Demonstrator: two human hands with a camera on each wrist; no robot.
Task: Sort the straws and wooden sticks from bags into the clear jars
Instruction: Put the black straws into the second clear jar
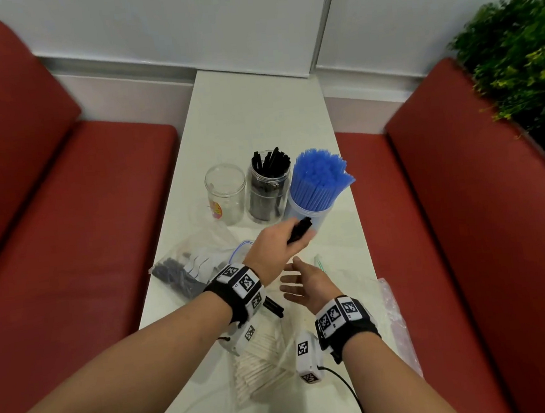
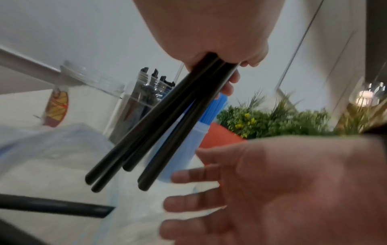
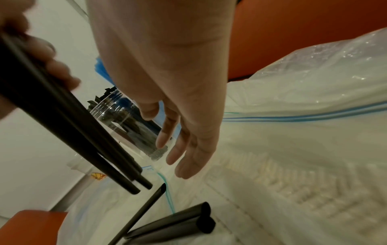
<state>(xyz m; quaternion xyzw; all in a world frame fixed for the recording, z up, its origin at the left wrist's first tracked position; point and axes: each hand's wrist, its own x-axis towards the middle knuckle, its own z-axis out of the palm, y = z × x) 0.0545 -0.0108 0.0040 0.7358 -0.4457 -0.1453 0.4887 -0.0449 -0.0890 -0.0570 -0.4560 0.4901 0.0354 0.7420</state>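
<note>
Left hand (image 1: 273,246) grips a bundle of black plastic straws (image 2: 159,126) above the narrow white surface (image 1: 255,114); right hand (image 1: 308,284) hangs open beside it. Red padded benches (image 1: 45,181) either side, green plant (image 1: 516,59) far right, three clear jars (image 1: 264,190) just beyond.

you sit at a narrow white table (image 1: 255,114) that runs to a pale panelled wall (image 1: 160,27). red benches flank it, one at your left (image 1: 47,201), one at your right (image 1: 465,221). a green plant (image 1: 516,59) with small yellow flowers stands behind the right bench.
</note>
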